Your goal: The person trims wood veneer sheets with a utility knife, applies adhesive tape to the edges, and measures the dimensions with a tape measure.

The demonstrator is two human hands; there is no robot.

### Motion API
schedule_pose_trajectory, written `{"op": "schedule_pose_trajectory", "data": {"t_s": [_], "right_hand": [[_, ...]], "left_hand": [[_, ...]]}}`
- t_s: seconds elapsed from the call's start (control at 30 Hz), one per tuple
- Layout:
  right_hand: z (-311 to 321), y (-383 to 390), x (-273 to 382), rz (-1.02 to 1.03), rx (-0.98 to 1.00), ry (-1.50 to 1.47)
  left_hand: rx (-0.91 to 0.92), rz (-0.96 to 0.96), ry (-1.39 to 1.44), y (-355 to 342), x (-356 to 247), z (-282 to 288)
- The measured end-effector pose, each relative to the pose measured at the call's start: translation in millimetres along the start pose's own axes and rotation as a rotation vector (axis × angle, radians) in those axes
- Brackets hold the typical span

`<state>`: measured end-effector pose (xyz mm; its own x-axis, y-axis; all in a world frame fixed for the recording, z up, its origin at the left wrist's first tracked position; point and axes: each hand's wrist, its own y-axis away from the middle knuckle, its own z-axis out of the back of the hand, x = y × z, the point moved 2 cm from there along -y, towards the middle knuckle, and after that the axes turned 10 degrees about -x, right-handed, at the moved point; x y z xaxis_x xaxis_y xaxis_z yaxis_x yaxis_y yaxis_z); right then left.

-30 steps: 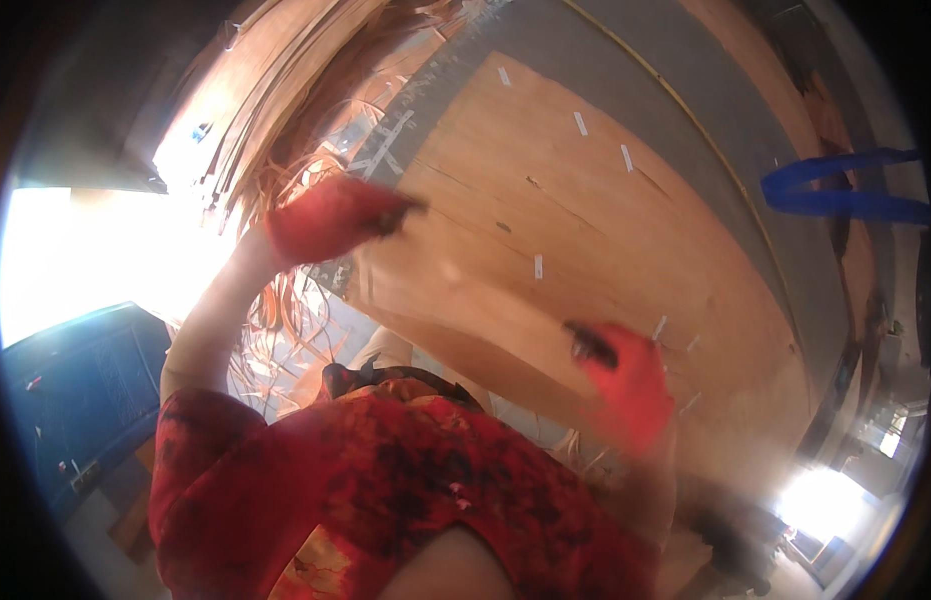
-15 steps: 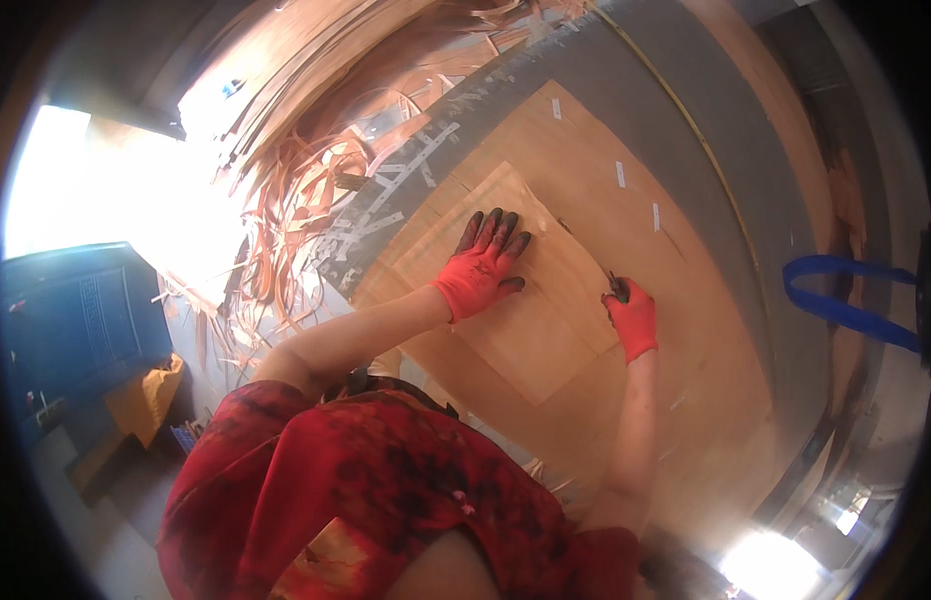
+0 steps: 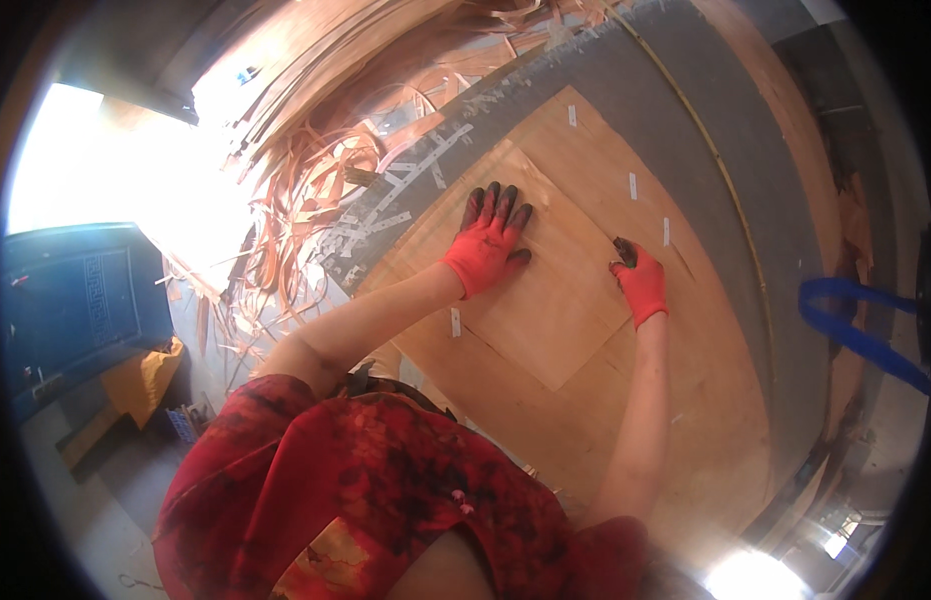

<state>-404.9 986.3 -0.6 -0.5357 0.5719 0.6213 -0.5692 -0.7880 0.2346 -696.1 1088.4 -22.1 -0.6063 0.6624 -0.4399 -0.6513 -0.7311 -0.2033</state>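
My left hand (image 3: 490,240), in a red glove with dark fingertips, lies flat with fingers spread on a thin, squarish wood veneer sheet (image 3: 545,320). This sheet rests on a larger tan wood panel (image 3: 705,420) with short white strips stuck on it. My right hand (image 3: 637,280), gloved the same way, is closed on a small dark tool (image 3: 622,247) at the sheet's right edge; the tool's exact shape is too small to tell.
The panel lies on a grey worktable (image 3: 745,120) with a thin yellow strip (image 3: 705,130) along it. Tangled veneer offcuts (image 3: 295,200) lie at upper left. A blue panel (image 3: 75,310) is at far left; a blue loop (image 3: 845,330) is at the right.
Both hands were blurred and raised a second ago; the left came down flat on the sheet. Since half a second ago, my right hand has moved slightly up along the sheet's edge.
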Motion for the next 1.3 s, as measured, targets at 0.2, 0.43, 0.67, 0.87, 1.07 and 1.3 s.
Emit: {"op": "schedule_pose_trajectory", "data": {"t_s": [0.2,0.43,0.67,0.87,1.07,1.3], "right_hand": [[4,6,7,-0.004,-0.051,0.006],[34,34,7,-0.020,-0.325,-0.138],[-12,101,4,0.381,-0.304,0.271],[-31,107,8,0.279,-0.219,0.425],[-36,100,2,0.321,-0.238,0.415],[-31,99,6,0.254,-0.184,0.333]], "left_hand": [[-0.007,-0.016,-0.006,-5,5,0],[0.049,-0.016,-0.058,-11,6,4],[0.012,0.019,-0.101,-31,-3,10],[-0.128,-0.069,-0.130,-40,2,-4],[-0.123,-0.039,-0.081,-42,9,-18],[-0.075,0.012,-0.060,-38,14,-16]]}}
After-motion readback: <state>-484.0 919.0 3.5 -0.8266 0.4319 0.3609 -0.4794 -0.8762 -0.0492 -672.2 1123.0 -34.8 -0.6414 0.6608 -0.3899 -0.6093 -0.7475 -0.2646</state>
